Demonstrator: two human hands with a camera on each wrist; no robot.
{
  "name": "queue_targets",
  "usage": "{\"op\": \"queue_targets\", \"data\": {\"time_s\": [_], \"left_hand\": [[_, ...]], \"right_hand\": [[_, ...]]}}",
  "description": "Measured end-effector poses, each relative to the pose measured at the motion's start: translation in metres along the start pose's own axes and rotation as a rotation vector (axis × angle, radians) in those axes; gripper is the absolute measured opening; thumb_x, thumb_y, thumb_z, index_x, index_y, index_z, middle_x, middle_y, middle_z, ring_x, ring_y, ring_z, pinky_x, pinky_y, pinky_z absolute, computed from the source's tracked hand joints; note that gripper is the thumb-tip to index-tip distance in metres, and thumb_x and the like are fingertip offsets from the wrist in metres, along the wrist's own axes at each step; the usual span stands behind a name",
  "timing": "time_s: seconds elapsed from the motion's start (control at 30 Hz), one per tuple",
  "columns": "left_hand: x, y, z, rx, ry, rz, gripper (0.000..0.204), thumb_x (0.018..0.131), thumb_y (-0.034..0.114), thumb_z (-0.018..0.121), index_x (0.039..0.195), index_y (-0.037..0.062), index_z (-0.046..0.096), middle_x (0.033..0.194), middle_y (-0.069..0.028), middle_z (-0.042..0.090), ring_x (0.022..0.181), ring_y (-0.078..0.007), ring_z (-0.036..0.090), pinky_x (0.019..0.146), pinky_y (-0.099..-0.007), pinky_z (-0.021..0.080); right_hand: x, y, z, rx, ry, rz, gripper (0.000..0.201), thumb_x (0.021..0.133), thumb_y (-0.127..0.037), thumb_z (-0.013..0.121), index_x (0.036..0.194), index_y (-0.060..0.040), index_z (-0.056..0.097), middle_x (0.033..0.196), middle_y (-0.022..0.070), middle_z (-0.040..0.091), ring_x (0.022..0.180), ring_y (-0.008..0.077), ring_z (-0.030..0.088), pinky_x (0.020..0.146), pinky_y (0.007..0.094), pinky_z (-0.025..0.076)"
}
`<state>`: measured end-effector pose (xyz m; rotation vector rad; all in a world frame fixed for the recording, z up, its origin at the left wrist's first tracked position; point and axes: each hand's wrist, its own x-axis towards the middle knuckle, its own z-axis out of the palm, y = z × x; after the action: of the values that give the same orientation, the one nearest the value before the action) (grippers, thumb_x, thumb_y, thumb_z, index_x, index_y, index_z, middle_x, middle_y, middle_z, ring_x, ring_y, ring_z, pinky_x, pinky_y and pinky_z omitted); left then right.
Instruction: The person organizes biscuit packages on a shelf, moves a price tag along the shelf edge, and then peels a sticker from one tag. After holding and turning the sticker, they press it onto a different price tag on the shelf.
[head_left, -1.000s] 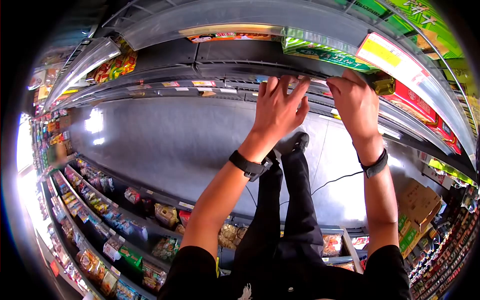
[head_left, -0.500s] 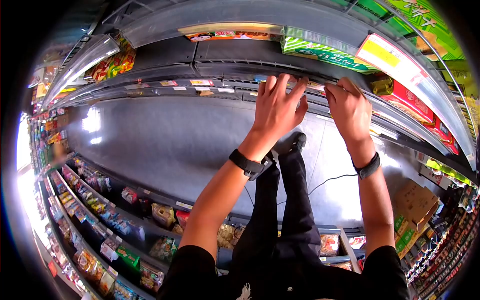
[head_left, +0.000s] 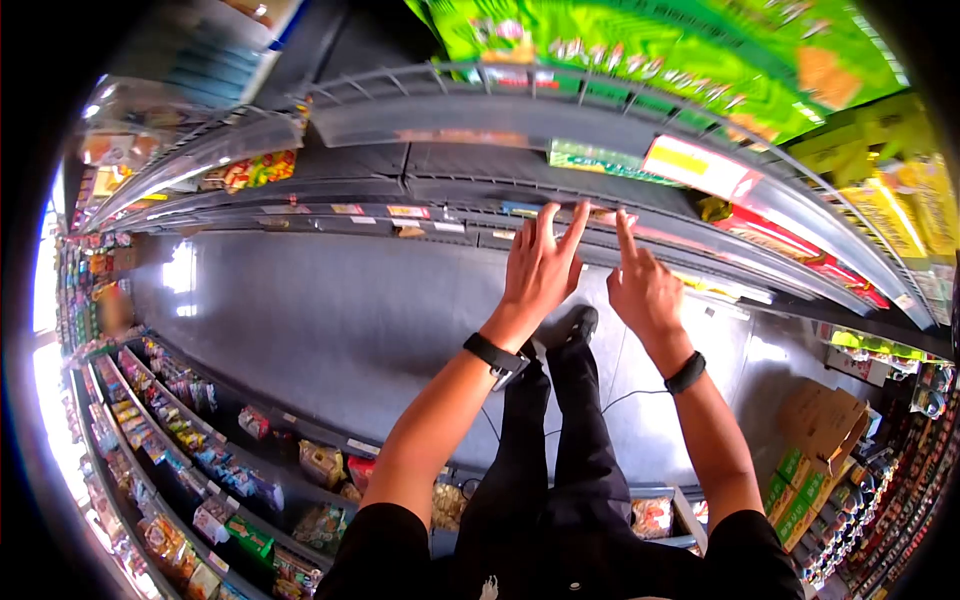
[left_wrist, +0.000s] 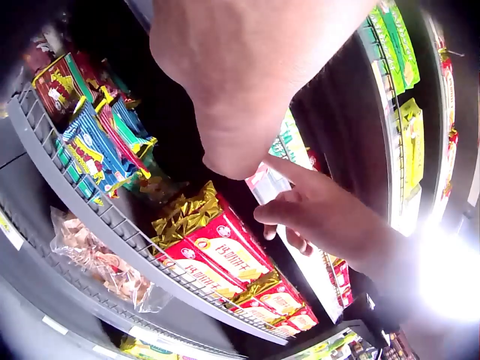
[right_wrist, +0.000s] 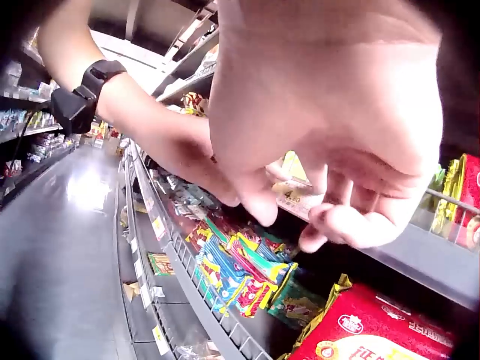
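Note:
In the head view the left hand [head_left: 540,268] reaches up to a shelf edge, two fingers extended, the others bent. Beside it, the right hand [head_left: 650,292] points its index finger at the same edge, other fingers bent. The left wrist view shows the right hand [left_wrist: 330,217] with that index finger at a white price label [left_wrist: 268,182], close beside the left hand [left_wrist: 232,90]; the left fingertips are hidden. A yellow-and-white price label [right_wrist: 291,193] shows behind the right hand [right_wrist: 330,127] in the right wrist view. Neither hand visibly holds a product.
Red biscuit packs [left_wrist: 225,251] and blue striped packets [left_wrist: 97,146] lie on the wire-fronted shelf. Large green bags [head_left: 640,60] fill the upper shelf. A cardboard box [head_left: 822,420] stands on the floor at right, and a low shelf of snacks [head_left: 320,465] runs behind the person.
The head view has shifted, bringing the green bags into sight. The right hand has moved nearer the left, its index finger now straightened. The left hand's two extended fingers are more spread.

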<state>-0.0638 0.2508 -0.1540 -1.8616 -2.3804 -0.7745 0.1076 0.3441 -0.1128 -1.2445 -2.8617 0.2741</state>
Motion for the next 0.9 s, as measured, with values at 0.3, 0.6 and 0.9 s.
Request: {"op": "queue_targets", "data": {"time_s": [0.3, 0.6, 0.9], "left_hand": [[-0.084, 0.021, -0.092, -0.185, -0.123, -0.246, 0.035, 0.088, 0.015, 0.077, 0.122, 0.0072, 0.071, 0.136, -0.0159, 0.061, 0.122, -0.0421, 0.064, 0.098, -0.0508, 0.057], [-0.144, 0.001, -0.202, -0.362, -0.128, -0.464, 0.022, 0.1, 0.023, 0.07, 0.095, 0.0026, 0.073, 0.089, -0.0211, 0.077, 0.088, -0.0458, 0.074, 0.073, -0.0525, 0.059], [0.011, 0.063, -0.21, -0.39, 0.188, -0.042, 0.021, 0.092, 0.013, 0.079, 0.111, 0.0041, 0.075, 0.107, -0.0167, 0.075, 0.098, -0.041, 0.074, 0.086, -0.0477, 0.06]], "right_hand": [[-0.026, -0.008, -0.035, 0.123, 0.053, 0.065, 0.093, 0.093, -0.019, 0.062, 0.176, -0.0264, 0.022, 0.118, 0.0241, 0.075, 0.089, 0.0504, 0.075, 0.076, 0.0626, 0.062], [-0.065, -0.001, -0.132, 0.333, 0.435, 0.134, 0.026, 0.097, -0.027, 0.075, 0.115, -0.0085, 0.076, 0.108, 0.016, 0.078, 0.096, 0.042, 0.076, 0.082, 0.0505, 0.061], [-0.009, -0.017, -0.206, 0.178, 0.785, -0.03, 0.038, 0.1, -0.022, 0.073, 0.138, -0.0175, 0.071, 0.132, 0.0136, 0.067, 0.112, 0.0364, 0.069, 0.091, 0.0477, 0.06]]}}
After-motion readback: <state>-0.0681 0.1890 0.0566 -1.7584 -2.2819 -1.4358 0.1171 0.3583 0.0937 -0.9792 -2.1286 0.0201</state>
